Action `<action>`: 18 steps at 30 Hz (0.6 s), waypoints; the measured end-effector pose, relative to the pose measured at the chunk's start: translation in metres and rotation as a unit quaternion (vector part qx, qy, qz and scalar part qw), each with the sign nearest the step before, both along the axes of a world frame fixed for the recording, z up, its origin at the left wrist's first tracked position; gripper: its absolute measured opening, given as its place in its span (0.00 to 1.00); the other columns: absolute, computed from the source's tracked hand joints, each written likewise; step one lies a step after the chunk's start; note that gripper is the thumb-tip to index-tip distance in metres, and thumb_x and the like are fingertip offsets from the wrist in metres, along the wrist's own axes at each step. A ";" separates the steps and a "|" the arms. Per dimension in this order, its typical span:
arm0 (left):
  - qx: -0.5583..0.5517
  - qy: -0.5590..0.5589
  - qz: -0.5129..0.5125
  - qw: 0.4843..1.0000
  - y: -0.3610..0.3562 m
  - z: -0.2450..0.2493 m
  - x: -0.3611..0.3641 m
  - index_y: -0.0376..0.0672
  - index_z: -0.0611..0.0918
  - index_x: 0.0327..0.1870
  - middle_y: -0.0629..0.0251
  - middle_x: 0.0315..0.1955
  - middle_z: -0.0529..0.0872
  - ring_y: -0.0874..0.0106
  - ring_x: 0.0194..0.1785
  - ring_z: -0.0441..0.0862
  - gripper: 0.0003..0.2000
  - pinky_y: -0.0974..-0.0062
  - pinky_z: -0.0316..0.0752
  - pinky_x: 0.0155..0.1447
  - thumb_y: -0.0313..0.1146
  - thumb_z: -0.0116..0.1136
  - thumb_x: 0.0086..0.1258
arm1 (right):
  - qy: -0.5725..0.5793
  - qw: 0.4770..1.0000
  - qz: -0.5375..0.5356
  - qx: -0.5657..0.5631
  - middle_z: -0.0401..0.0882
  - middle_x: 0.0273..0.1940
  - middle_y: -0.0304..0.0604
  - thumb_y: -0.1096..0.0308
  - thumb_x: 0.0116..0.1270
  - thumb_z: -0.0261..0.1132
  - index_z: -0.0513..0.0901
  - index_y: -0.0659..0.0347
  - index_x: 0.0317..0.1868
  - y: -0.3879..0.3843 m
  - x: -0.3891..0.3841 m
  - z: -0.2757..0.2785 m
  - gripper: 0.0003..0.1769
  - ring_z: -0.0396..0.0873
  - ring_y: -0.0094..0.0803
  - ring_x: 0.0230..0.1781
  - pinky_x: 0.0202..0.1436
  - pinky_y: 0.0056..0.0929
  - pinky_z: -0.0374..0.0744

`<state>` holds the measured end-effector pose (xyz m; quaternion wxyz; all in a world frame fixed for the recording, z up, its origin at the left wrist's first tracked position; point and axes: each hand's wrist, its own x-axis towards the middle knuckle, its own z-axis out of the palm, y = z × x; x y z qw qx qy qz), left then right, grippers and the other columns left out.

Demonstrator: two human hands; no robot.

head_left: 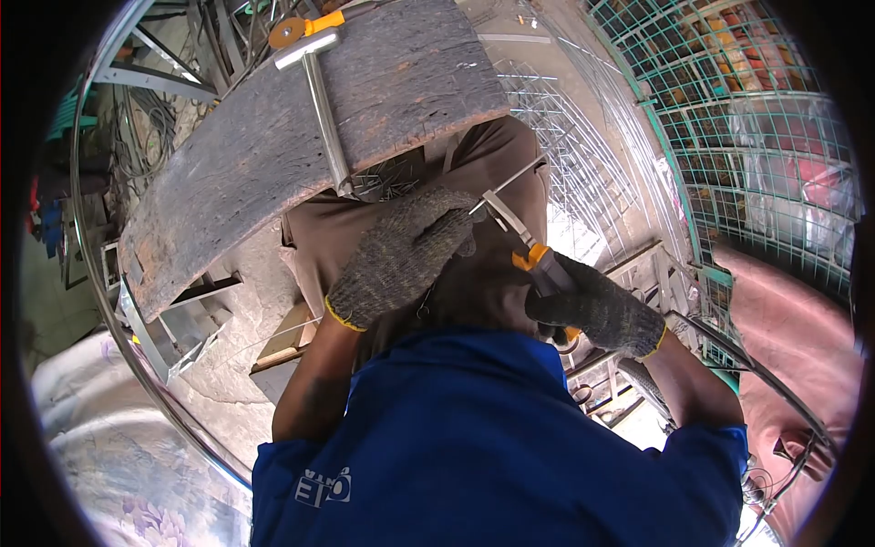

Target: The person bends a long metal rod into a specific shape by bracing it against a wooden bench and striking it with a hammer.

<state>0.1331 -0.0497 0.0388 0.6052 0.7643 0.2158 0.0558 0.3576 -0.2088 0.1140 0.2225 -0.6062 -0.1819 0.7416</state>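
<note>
Both my hands wear dark knitted gloves with yellow cuffs. My right hand [606,310] is wrapped round the handle of an electrode holder [547,269] with orange-and-black grips. Its metal jaws point up and left, over my lap. A thin welding rod [519,178] crosses at the jaws and slants up to the right. My left hand [406,251] is closed, its fingertips at the rod's lower left end; the exact contact is partly hidden. Just beyond that hand, a steel hammer [319,100] lies across a worn, curved board [228,155].
An orange tool with a round brown disc [287,33] sits at the board's far edge. Many thin metal rods [583,164] lie on the floor to the right, beside a green wire mesh [674,118]. A curved metal tube [87,219] runs down the left. A black cable [747,360] passes at right.
</note>
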 end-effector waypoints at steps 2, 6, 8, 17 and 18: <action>0.018 -0.015 0.011 1.000 -0.003 0.010 0.009 0.33 0.70 0.69 0.50 0.63 0.76 0.63 0.63 0.78 0.23 0.71 0.75 0.68 0.32 0.54 0.76 | 0.005 1.000 -0.006 0.005 0.77 0.31 0.36 0.67 0.70 0.65 0.74 0.65 0.57 -0.002 0.001 -0.005 0.19 0.77 0.20 0.28 0.29 0.23 0.77; 0.062 0.076 0.087 0.991 -0.013 0.018 0.034 0.37 0.76 0.63 0.54 0.53 0.83 0.64 0.54 0.83 0.22 0.71 0.77 0.58 0.33 0.63 0.71 | -0.009 0.999 -0.040 0.025 0.75 0.29 0.35 0.65 0.70 0.64 0.74 0.66 0.55 -0.005 -0.006 -0.008 0.18 0.74 0.18 0.26 0.28 0.22 0.75; 0.099 0.066 0.091 0.989 -0.015 0.009 0.039 0.38 0.77 0.61 0.55 0.49 0.85 0.64 0.52 0.83 0.21 0.70 0.77 0.55 0.33 0.65 0.69 | -0.026 0.999 -0.026 -0.014 0.75 0.30 0.35 0.65 0.70 0.64 0.74 0.66 0.56 -0.002 -0.005 -0.006 0.19 0.73 0.19 0.28 0.30 0.23 0.75; 0.137 0.079 0.050 0.986 0.001 0.012 0.077 0.40 0.80 0.56 0.49 0.46 0.85 0.53 0.50 0.83 0.19 0.60 0.76 0.56 0.44 0.59 0.73 | -0.060 0.995 -0.033 0.069 0.81 0.46 0.44 0.68 0.71 0.65 0.73 0.68 0.61 -0.003 -0.006 -0.028 0.22 0.77 0.24 0.47 0.51 0.26 0.77; 0.154 0.093 0.042 0.983 0.001 0.003 0.079 0.40 0.81 0.55 0.48 0.46 0.85 0.51 0.50 0.82 0.19 0.59 0.76 0.57 0.46 0.57 0.73 | -0.061 0.995 -0.034 0.070 0.81 0.46 0.44 0.68 0.71 0.65 0.73 0.68 0.61 -0.004 -0.006 -0.030 0.22 0.77 0.24 0.47 0.51 0.26 0.77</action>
